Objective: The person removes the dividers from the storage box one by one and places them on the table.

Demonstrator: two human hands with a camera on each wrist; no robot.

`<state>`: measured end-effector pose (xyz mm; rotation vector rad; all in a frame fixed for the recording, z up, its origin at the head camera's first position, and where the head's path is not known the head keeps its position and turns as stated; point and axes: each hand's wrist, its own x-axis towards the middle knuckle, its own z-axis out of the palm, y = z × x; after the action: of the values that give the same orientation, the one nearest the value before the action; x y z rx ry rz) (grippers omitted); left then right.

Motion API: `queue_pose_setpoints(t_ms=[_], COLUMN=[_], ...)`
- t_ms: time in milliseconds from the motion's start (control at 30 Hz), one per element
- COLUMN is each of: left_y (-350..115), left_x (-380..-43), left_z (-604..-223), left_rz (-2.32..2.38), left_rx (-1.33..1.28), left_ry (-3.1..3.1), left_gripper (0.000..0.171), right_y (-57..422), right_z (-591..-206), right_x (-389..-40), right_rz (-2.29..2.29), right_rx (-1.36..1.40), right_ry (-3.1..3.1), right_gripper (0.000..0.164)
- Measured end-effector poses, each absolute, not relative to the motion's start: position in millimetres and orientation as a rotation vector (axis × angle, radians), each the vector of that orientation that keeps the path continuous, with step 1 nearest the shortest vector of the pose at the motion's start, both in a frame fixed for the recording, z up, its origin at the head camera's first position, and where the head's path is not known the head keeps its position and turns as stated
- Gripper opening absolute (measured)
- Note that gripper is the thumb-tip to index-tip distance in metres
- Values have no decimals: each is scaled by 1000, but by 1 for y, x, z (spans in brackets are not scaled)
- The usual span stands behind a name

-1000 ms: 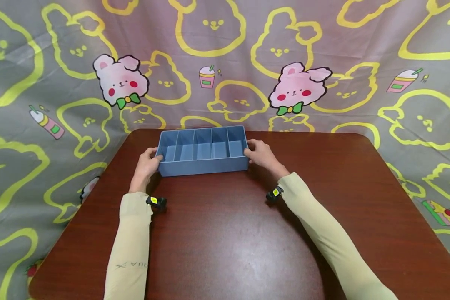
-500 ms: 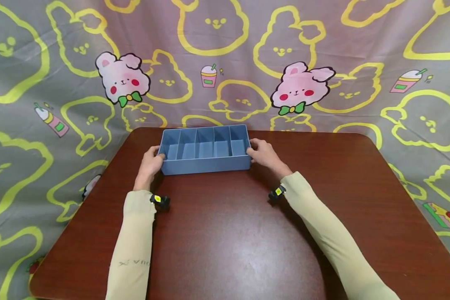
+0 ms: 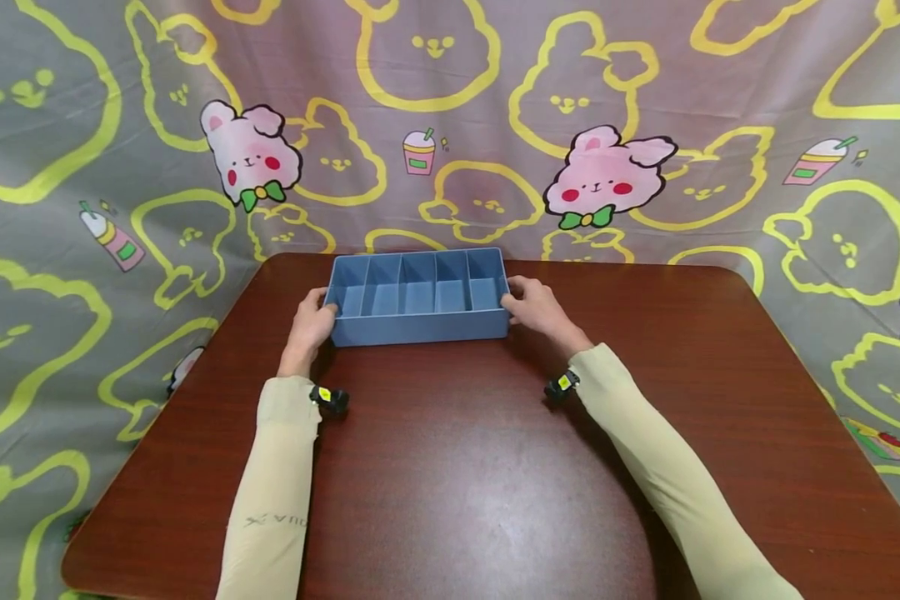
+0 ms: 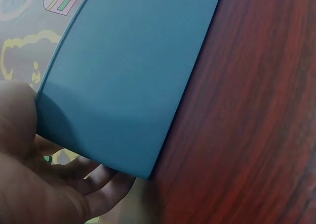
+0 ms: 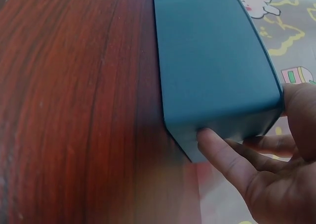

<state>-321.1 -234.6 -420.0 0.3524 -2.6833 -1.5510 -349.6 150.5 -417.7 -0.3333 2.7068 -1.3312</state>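
Blue box (image 3: 420, 327), L hand (image 3: 312, 323) & R hand (image 3: 537, 308) all shifted slightly twd 3 o'clock vs a sec ago. Box (5 compartments, upright) at approx 11–12 o'clock on brown table (image 3: 435, 433), nr far edge. L hand pinches its 9 o'clock end, thumb by rim; R hand likewise pinches its 3 o'clock end. Patterned cloth (image 3: 480, 133) behind, 12 o'clock.

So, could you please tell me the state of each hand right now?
Left hand: holding the left end of the blue box.
Right hand: holding the box's right end.
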Motion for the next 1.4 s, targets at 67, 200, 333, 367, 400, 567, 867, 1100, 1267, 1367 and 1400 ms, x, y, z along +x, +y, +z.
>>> queue_pose_setpoints(t_ms=[67,200,333,367,400,567,867,1100,1267,1367,1400], left_y=[-234,-232,-228,-227,-226,-223,-218,-215,-212,-211,-211], left_x=[-320,-321,-324,-325,-325,-324,-326,-328,-329,-329,-329], left_z=[-419,-419,-418,-418,-418,-419,-421,-424,-425,-426,-426], left_rz=[-1552,-1566,-1592,-1599,-1604,-1601,-1567,-1534,-1535,-1539,-1545], left_rx=[354,345,329,330,335,340,301,271,263,261,261], left_ry=[-2697,-2714,-2714,-2714,-2713,-2723,-2703,-2713,-2702,-2682,-2674], left_gripper=[53,53,53,53,53,53,53,53,52,52,52], right_y=[151,152,157,158,159,162,166,170,173,174,174], right_z=[-418,-418,-417,-416,-416,-418,-418,-417,-418,-419,-420], right_x=[-349,-349,-349,-349,-350,-348,-345,-343,-344,-343,-344], right_rz=[-1332,-1345,-1336,-1331,-1324,-1313,-1305,-1290,-1289,-1296,-1293], right_rx=[-329,-316,-322,-324,-326,-313,-287,-274,-282,-288,-292], right_ry=[2694,2680,2698,2700,2700,2706,2725,2735,2737,2739,2739], right_gripper=[50,50,50,50,50,49,50,51,51,50,50])
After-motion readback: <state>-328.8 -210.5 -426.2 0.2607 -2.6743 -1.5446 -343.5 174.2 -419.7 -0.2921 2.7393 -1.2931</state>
